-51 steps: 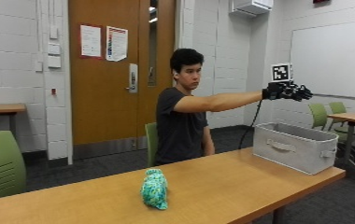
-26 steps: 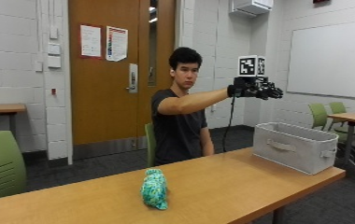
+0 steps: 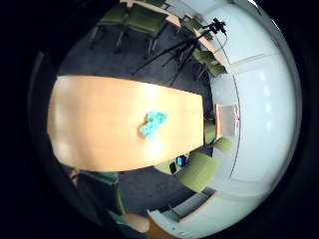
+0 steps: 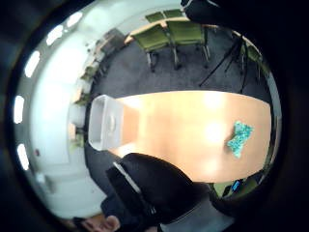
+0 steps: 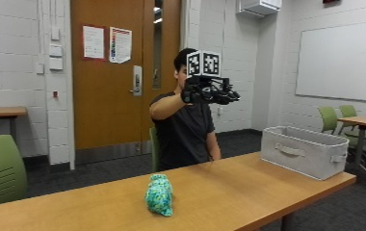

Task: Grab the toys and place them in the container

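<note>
While the gloved right hand (image 5: 210, 90) hangs high above the surface (image 5: 247, 183), grip relaxed and holding nothing, the teal toy (image 5: 159, 194) lies mid-surface, well apart from the container (image 5: 305, 150). Descend directly over toy, close around its middle.

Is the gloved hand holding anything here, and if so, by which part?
Nothing is held. The gloved right hand is raised in the air, high above the table, empty. The green toy lies on the table, untouched.
</note>
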`<state>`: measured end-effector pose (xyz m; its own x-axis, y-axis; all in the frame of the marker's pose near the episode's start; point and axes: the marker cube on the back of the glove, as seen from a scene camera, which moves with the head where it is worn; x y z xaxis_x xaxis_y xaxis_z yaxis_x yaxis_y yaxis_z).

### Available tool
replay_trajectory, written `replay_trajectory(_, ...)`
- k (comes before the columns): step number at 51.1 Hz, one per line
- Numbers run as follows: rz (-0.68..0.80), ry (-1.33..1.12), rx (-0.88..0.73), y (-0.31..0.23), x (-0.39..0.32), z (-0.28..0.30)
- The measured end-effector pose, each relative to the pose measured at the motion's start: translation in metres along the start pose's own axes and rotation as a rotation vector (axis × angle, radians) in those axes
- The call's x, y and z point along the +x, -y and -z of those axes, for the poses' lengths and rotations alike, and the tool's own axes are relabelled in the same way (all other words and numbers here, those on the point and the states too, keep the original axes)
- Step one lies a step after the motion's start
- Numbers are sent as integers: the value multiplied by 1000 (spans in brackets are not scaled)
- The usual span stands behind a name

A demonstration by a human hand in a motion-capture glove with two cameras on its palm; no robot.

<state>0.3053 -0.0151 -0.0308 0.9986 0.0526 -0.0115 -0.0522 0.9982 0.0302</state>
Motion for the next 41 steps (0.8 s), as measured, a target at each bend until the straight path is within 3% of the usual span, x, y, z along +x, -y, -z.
replay_trajectory(12, -68, -3, 3, -15, 77, -35)
replay_trajectory(23, -112, 28, -91, -23, 134, -99)
replay_trajectory(41, -140, 62, -198, -37, 153, -205)
